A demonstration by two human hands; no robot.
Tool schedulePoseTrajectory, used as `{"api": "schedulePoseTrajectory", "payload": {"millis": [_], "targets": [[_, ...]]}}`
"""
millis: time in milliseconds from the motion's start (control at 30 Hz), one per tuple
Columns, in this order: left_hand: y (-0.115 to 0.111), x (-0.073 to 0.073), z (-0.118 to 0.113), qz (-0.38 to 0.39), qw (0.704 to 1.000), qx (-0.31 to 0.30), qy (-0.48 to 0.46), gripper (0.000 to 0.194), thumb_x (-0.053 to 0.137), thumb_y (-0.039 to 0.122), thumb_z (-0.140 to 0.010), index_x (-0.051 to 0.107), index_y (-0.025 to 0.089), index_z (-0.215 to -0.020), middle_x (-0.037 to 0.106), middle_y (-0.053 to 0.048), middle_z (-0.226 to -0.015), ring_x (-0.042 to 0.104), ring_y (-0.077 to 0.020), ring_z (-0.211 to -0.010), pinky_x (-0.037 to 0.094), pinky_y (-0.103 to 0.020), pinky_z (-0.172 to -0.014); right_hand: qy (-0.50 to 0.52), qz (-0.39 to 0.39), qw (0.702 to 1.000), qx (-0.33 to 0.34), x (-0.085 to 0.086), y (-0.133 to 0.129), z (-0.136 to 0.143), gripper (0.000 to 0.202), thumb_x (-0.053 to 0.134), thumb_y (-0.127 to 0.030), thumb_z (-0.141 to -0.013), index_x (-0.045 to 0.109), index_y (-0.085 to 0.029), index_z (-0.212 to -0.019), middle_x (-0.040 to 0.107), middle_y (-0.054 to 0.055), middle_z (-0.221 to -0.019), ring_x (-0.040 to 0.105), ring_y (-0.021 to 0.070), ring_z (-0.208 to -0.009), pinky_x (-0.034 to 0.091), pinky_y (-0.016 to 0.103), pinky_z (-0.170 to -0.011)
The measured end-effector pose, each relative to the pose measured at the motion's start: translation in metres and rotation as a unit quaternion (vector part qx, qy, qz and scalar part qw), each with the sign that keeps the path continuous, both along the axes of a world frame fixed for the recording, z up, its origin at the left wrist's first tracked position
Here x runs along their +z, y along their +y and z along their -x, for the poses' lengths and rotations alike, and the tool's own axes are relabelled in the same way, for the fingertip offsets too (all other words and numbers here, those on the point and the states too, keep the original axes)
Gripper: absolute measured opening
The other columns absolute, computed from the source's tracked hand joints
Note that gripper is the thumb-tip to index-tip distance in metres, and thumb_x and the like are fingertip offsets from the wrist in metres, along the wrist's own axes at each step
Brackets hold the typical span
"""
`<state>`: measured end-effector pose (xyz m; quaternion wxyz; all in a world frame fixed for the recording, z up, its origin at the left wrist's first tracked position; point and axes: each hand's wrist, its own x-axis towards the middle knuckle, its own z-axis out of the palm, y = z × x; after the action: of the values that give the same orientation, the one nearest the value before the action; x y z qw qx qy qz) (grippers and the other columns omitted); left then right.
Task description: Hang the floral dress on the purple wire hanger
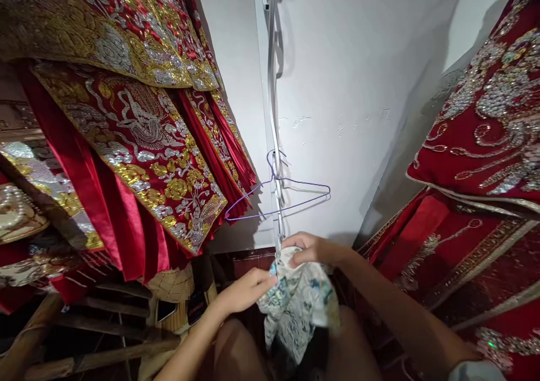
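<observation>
Person's knees at bottom. Above them, patterned cloth [297, 305] bunched between both hands. Left hand [244, 291] pinches its left edge; right hand [306, 250] clamps fingers over the top. Behind: purple wire hanger [278, 192] hooked on a white wall rail [274, 116]. Red embroidered garments [139, 139] hang on both sides.

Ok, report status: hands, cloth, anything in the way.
Left hand and right hand both gripping patterned cloth. Purple wire hanger hangs empty above. Nothing blocking.
</observation>
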<state>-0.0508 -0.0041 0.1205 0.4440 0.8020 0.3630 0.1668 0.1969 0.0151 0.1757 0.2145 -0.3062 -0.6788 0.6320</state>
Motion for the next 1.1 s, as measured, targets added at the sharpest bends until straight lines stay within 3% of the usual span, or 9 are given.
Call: {"api": "schedulePoseTrajectory", "payload": {"millis": [67,167,267,333,500,800,933,1000,1100], "targets": [[0.005,-0.004,0.021,-0.043,0.991,0.01,0.127,0.061,0.041,0.065,-0.093,0.05,0.017,-0.056,0.046,0.001,-0.054,0.041,-0.0136,-0.055,0.038,-0.027,-0.06,-0.069,-0.145,0.987,-0.024,0.006,0.018,-0.011,0.01,0.065,-0.015,-0.07,0.069,-0.017,-0.079,0.066,0.0,-0.078,0.06,0.0166,-0.077,0.044,0.025,-0.072],[0.022,0.0,0.058,-0.16,0.943,0.135,0.259,0.051,0.047,0.06,-0.089,0.055,0.018,-0.06,0.058,-0.005,-0.063,0.058,-0.0226,-0.067,0.044,-0.033,-0.073,-0.13,-0.247,0.947,-0.16,-0.005,0.052,-0.018,0.03,0.062,-0.017,-0.075,0.07,-0.019,-0.104,0.07,0.003,-0.092,0.063,0.0194,-0.081,0.046,0.028,-0.076],[0.048,0.007,0.084,-0.204,0.917,0.237,0.249,0.03,0.051,0.047,-0.086,0.066,0.02,-0.082,0.071,-0.013,-0.091,0.066,-0.0312,-0.092,0.048,-0.038,-0.083,-0.151,-0.304,0.903,-0.265,-0.03,0.086,-0.011,0.049,0.059,-0.025,-0.083,0.058,-0.022,-0.133,0.068,0.01,-0.119,0.064,0.0243,-0.101,0.047,0.032,-0.087],[0.065,0.008,0.088,-0.217,0.922,0.247,0.205,0.026,0.046,0.038,-0.088,0.066,0.021,-0.092,0.072,-0.013,-0.101,0.066,-0.029,-0.099,0.048,-0.038,-0.09,-0.173,-0.329,0.885,-0.28,-0.045,0.1,-0.006,0.04,0.055,-0.029,-0.089,0.062,-0.02,-0.126,0.067,0.012,-0.123,0.062,0.0266,-0.11,0.044,0.034,-0.093],[0.083,0.006,0.075,-0.257,0.915,0.275,0.143,0.021,0.039,0.031,-0.09,0.056,0.019,-0.084,0.069,-0.015,-0.095,0.065,-0.0286,-0.094,0.049,-0.042,-0.09,-0.221,-0.334,0.876,-0.269,-0.06,0.098,-0.014,0.027,0.047,-0.037,-0.094,0.067,-0.019,-0.094,0.07,0.007,-0.086,0.062,0.0248,-0.083,0.043,0.032,-0.078],[0.093,0.026,0.034,-0.299,0.904,0.305,0.028,0.014,0.038,0.032,-0.091,0.048,0.022,-0.091,0.065,-0.006,-0.09,0.064,-0.0235,-0.088,0.05,-0.036,-0.083,-0.209,-0.323,0.905,-0.183,-0.035,0.069,-0.03,0.019,0.053,-0.034,-0.09,0.06,-0.02,-0.08,0.061,0.001,-0.076,0.054,0.0185,-0.074,0.038,0.028,-0.071],[0.1,0.037,0.026,-0.326,0.891,0.314,0.016,0.029,0.046,0.027,-0.087,0.053,0.022,-0.115,0.064,-0.002,-0.086,0.062,-0.0207,-0.075,0.047,-0.031,-0.073,-0.212,-0.299,0.914,-0.175,-0.035,0.059,-0.036,0.034,0.065,-0.038,-0.082,0.062,-0.023,-0.113,0.064,0.003,-0.09,0.057,0.0198,-0.077,0.041,0.028,-0.069],[0.101,0.04,0.029,-0.344,0.895,0.283,0.027,0.037,0.043,0.028,-0.089,0.055,0.02,-0.124,0.066,-0.002,-0.082,0.062,-0.0205,-0.072,0.046,-0.03,-0.072,-0.214,-0.287,0.911,-0.202,-0.036,0.056,-0.049,0.063,0.067,-0.031,-0.08,0.048,-0.027,-0.139,0.065,0.005,-0.095,0.058,0.019,-0.072,0.042,0.027,-0.065],[0.101,0.045,0.034,-0.362,0.899,0.246,0.034,0.038,0.04,0.031,-0.091,0.063,0.018,-0.119,0.07,-0.003,-0.081,0.063,-0.0193,-0.07,0.046,-0.029,-0.071,-0.179,-0.313,0.876,-0.321,-0.03,0.065,-0.075,0.092,0.062,-0.016,-0.076,0.019,-0.024,-0.157,0.064,0.001,-0.085,0.06,0.0182,-0.068,0.043,0.026,-0.063]]}}
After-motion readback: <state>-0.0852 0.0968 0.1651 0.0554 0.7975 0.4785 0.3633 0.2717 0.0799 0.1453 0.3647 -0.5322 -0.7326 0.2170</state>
